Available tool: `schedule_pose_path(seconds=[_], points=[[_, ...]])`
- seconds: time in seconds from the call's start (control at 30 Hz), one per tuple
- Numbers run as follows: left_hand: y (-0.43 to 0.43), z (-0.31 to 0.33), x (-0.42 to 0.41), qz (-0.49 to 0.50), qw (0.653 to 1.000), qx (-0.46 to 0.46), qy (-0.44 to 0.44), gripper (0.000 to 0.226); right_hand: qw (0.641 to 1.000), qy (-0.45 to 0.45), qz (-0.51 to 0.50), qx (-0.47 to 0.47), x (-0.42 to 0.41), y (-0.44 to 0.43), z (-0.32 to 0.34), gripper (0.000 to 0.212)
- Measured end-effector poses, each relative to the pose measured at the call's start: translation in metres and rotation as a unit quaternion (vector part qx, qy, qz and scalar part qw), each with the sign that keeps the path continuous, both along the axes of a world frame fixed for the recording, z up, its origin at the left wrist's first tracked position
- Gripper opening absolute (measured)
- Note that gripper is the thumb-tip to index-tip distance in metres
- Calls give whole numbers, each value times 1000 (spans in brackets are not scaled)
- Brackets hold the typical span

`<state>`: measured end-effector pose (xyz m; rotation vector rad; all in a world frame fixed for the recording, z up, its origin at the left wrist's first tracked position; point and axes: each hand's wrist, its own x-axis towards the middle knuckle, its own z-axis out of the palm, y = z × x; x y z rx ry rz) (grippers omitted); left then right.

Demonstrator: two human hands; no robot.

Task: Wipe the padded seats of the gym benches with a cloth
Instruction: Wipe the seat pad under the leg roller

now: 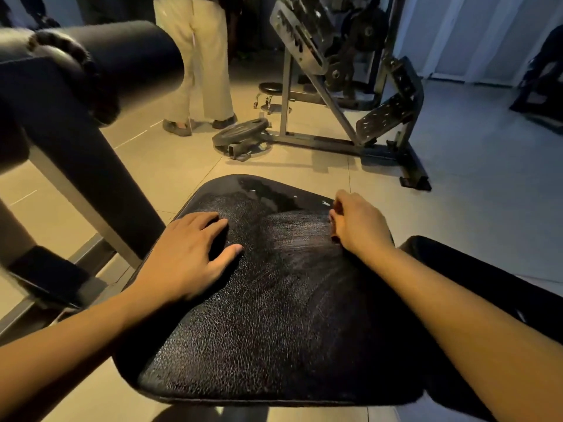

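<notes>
Pale floor tiles (475, 184) run through a dim gym, warm light on the near side and bluish light farther back. Nearest the camera, a black padded seat (274, 315) with a cracked, grainy cover fills the middle of the view, its narrow end pointing away. The left hand (189, 254) lies flat on the seat's left side, fingers straight and spread, thumb out. The right hand (356, 220) sits at the far right edge of the seat with its fingers curled under; whether it grips anything cannot be told, since the palm side is hidden. A pale smeared streak (298, 236) crosses the cover between the 2 hands, and a shiny wet-looking patch (268, 190) lies at the seat's far edge.

A thick black roller pad (122, 53) on a slanted metal post juts in from the upper left, above and beside the seat. Another dark pad (457, 263) shows just to the right, partly behind the right forearm. Beyond the seat, a weight plate (240, 134) leans on the foot of a steel machine (387, 117), with a small round stool (271, 88) behind it. A person in light wide trousers (198, 65) and sandals stands near the plate.
</notes>
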<state>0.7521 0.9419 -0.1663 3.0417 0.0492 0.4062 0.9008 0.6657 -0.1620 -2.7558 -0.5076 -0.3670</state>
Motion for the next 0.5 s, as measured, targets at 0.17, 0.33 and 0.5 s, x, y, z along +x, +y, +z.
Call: schedule_pose_path(seconds=[0.17,0.33,0.5], points=[[-3,1,0,7,1000,12,15,79,990,2,-113,-89,7,-32,-3,25],[-5,5,-8,4,999,16,28,76,999,23,34,-19,-53,56,5,30],[-3,3,-6,6,999,28,30,78,984,19,176,-34,-80,69,9,31]])
